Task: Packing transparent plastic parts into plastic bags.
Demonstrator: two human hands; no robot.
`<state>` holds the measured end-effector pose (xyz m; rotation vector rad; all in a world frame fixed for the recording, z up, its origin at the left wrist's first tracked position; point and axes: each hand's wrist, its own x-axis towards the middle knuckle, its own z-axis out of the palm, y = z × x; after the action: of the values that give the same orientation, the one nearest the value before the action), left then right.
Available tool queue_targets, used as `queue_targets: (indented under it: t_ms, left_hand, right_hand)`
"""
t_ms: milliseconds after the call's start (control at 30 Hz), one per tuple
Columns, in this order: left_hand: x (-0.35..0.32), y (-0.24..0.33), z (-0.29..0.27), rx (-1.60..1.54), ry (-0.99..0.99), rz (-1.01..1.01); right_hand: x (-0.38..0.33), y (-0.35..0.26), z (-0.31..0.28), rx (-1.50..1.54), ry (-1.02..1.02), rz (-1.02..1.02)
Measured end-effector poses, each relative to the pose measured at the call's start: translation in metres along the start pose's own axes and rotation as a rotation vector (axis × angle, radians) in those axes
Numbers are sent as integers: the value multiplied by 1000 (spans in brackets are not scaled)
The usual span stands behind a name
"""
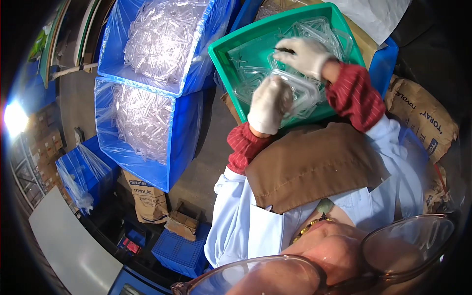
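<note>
My left hand [270,104], in a white glove, is closed on a clear plastic frame-shaped piece [306,84] above a green tray [227,69]. Just beyond it and to the right is my right hand [307,57], also white-gloved, with its fingers bent toward the left. A small dark sliver shows at those fingers; what it is I cannot make out. More clear plastic pieces [314,30] lie in the tray, some at its far end and others under and beside my hands. Motion blurs both gloves a little.
Two blue bins [170,142] lined with clear film, full of small clear plastic parts [142,123], stand to the left. Brown paper sacks [418,110] lie at the right. A blue crate [179,253] with a torn carton [182,224] stands lower left.
</note>
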<state>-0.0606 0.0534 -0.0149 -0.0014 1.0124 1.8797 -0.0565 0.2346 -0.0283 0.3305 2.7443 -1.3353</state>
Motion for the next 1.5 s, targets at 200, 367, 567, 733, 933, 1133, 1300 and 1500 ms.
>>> queue_targets:
  t_ms: [200,367,567,733,933,1133,1300,1500]
  left_hand:
    - [-5,6,-14,-145,41,101]
    - [-19,5,-26,-17,220,161]
    - [-28,11,-40,207,207,190]
    - [-4,59,-79,292,278,485]
    - [51,97,-86,8,304,509]
    - [20,22,16,-46,32,127]
    - [19,16,-3,-134,200,283]
    - [7,11,-7,-63,165,256]
  right_hand:
    - [42,-5,19,-709,-274,188]
    - [44,4,12,-434,-132,122]
    - [19,11,-12,380,243,68]
    - [-14,4,-29,650,209,214]
    - [-30,10,-23,608,493,132]
    - [-53,-31,-2,-52,524,-462]
    - [-60,-29,-4,101,594,-433]
    - [-52,-17,-11,718,354,0]
